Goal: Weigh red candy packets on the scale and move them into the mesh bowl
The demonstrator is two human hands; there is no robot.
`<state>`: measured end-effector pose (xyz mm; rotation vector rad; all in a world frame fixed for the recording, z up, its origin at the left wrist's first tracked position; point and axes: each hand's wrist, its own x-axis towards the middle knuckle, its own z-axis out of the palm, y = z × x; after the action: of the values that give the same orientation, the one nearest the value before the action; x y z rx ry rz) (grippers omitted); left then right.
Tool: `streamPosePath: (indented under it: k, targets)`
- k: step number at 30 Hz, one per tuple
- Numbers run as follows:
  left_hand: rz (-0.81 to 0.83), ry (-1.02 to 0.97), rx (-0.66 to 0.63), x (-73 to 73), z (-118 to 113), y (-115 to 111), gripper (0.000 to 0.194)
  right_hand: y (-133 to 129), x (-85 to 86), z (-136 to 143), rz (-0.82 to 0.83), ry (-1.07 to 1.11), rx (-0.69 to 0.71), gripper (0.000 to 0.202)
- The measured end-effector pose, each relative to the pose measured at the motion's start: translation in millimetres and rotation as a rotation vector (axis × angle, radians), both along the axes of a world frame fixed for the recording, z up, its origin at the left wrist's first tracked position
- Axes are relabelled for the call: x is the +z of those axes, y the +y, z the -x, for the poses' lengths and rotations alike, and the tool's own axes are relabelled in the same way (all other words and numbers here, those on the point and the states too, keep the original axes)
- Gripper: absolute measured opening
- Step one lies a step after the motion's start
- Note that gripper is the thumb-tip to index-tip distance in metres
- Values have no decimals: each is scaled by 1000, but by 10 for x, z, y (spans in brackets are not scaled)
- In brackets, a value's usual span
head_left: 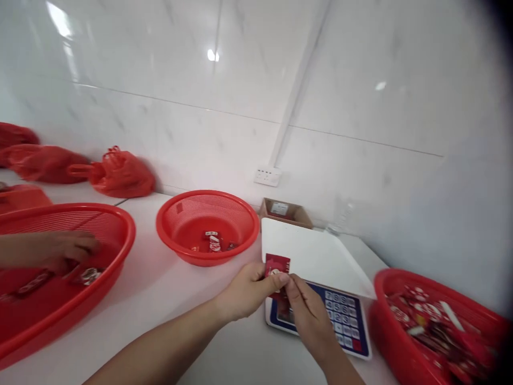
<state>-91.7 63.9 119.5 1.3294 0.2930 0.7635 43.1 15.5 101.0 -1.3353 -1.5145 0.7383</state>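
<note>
Packet: a small red packet (277, 266) is held between both hands, just above the front edge of the scale (316, 256) and over its keypad (343, 315).
Left hand: the left hand (246, 291) is closed on the packet's left side, the thumb laid across its face near the lower edge.
Right hand: the right hand (308, 313) is pinched on the packet's lower right part from below; its fingertips meet those of the left hand.
Handling: the packet is judged light and thin, a flexible wrapper that can crumple or slip if squeezed on its glossy face; a hold at the edges or corners is judged safest.
Orientation: the packet is held roughly upright, its printed face turned toward the camera, its top edge toward the wall; the long axis is judged to run nearly vertical, tilted slightly, though the lower part is hidden by fingers.
Scale: a white weighing plate is set behind the keypad.
Middle basket: a round red basket (168, 227) with a few packets is placed left of the scale.
Right basket: a red basket (380, 315) full of packets is seen just beside the scale.
Another person: a hand (66, 250) is reaching into the large left basket (124, 243).
Bags: red bags (120, 174) are lying by the wall.
</note>
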Motion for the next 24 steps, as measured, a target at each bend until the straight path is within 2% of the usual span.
streamPosePath:
  k: [5, 7, 10, 12, 17, 20, 22, 24]
  targets:
    - [88, -45, 119, 19, -54, -98, 38, -75, -252, -86, -48, 183, -112, 42]
    - [69, -51, 92, 26, -51, -131, 41, -57, -415, -107, -57, 240, -142, 41]
    - [39, -22, 36, 1, -69, -161, 48, -39, -629, -105, -59, 310, -33, 41]
    - [54, 8, 41, -49, -104, -164, 50, -57, -695, -97, -65, 329, 71, 44]
    - [73, 137, 70, -284, -227, -141, 52, -132, -637, -97, -130, 235, 152, 51]
    - [59, 176, 89, -396, -275, -126, 51, -138, -591, -98, -59, 220, 67, 45]
    - [36, 194, 92, -422, -286, -120, 52, -132, -576, -98, -5, 248, 5, 41]
    - [16, 229, 91, -418, -288, -117, 57, -123, -569, -103, 28, 279, 1, 42]
